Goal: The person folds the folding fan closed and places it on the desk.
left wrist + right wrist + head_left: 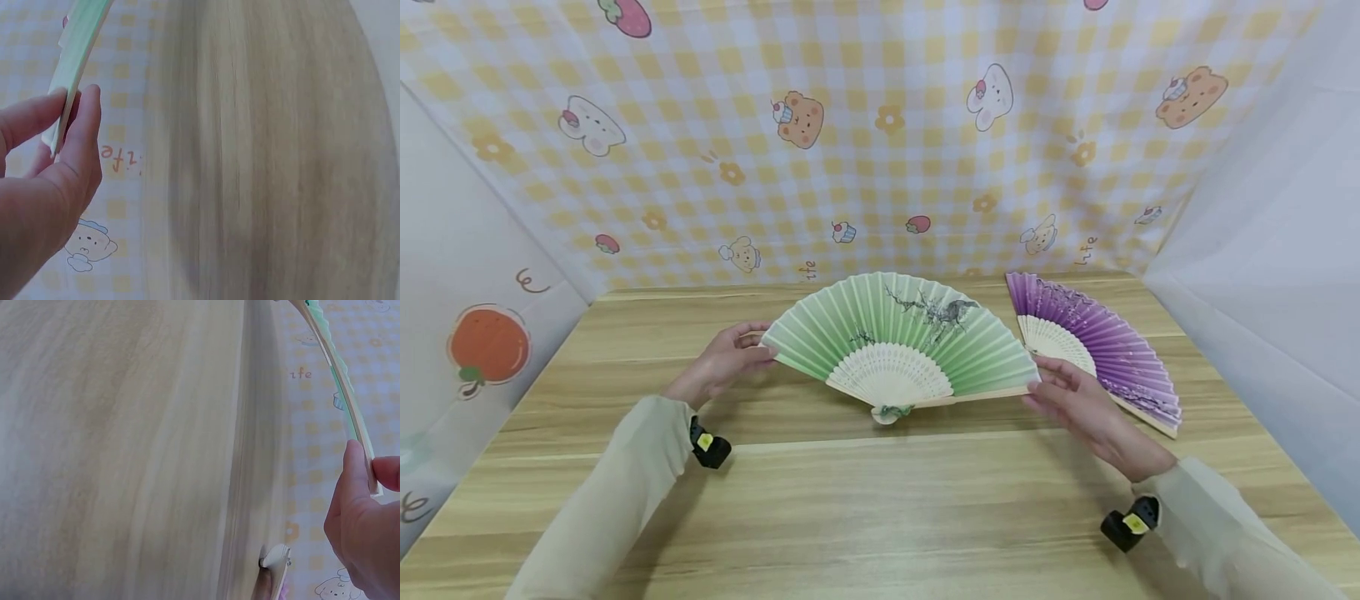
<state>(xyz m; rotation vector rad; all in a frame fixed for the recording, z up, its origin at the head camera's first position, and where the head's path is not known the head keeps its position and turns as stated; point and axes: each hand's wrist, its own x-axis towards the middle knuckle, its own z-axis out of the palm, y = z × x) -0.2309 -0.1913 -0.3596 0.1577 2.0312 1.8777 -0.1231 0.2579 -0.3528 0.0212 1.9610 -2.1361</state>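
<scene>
A green folding fan (910, 325) is spread wide in the head view, with a dark branch printed on its pleats and pale pierced ribs below. My left hand (726, 360) pinches its left end between thumb and fingers; the left wrist view shows that hand (53, 169) on the fan's edge (78, 56). At the other end, my right hand (1082, 408) pinches the outer rib, and the right wrist view shows the thumb and fingers of that hand (362, 519) on either side of the rib (350, 394).
A purple folding fan (1120, 350) lies spread on the wooden table (880, 517), behind and beside my right hand. A yellow checked cloth (880, 167) hangs at the table's back. White cloth walls (1277, 208) stand at the sides.
</scene>
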